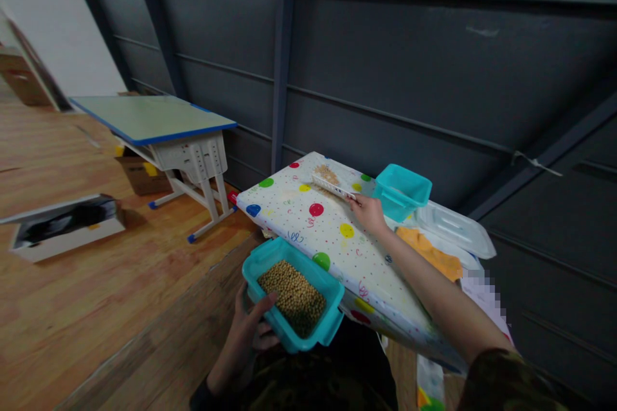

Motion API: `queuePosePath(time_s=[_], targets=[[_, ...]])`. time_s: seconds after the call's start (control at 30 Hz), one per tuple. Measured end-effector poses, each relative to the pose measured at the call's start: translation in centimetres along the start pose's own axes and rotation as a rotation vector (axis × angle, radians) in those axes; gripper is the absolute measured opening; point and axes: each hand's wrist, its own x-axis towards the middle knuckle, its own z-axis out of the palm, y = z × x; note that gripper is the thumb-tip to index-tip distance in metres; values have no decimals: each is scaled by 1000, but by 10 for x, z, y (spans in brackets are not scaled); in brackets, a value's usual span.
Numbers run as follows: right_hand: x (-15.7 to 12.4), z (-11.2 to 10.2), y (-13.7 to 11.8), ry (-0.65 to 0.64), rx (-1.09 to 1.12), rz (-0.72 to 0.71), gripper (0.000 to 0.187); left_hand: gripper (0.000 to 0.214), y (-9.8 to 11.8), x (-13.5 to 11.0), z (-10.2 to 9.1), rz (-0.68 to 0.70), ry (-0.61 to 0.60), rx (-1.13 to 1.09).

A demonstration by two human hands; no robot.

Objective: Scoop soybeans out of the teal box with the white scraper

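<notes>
My left hand (249, 327) grips the left wall of a teal plastic container (260, 252), thumb over the rim. Yellow soybeans (292, 288) lie inside it, with some small green beans (306, 322) in the near corner. The container is held at the near edge of a table covered with a balloon-print cloth (284, 213). Over the tabletop, my right hand (369, 213) is closed on the end of a thin white strip (332, 187) with a perforated or patterned face; its exact kind is unclear. Just behind the strip lies a small heap of tan grains (326, 173).
Farther right on the table stand a second teal container (402, 189), a clear lid (456, 229) and an orange cloth (429, 252). A dark panelled wall (409, 64) runs behind. A green-topped desk (154, 117) and an open white box (70, 234) are to the left.
</notes>
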Motion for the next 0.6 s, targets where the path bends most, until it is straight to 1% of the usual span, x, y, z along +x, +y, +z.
queuePosePath(time_s=[0.1, 0.2, 0.3, 0.47, 0.6], targets=[[-9, -5, 1, -6, 37, 9, 25, 132, 0, 5, -2, -7, -8, 31], [-16, -9, 3, 53, 50, 38, 24, 131, 0, 7, -2, -27, 12, 57], [-24, -11, 4, 107, 43, 60, 24, 126, 1, 7, -1, -22, 19, 31], [-39, -10, 3, 66, 83, 50, 25, 125, 0, 4, 1, -7, 18, 24], [-42, -12, -2, 81, 109, 43, 26, 121, 0, 4, 1, -1, 4, 39]])
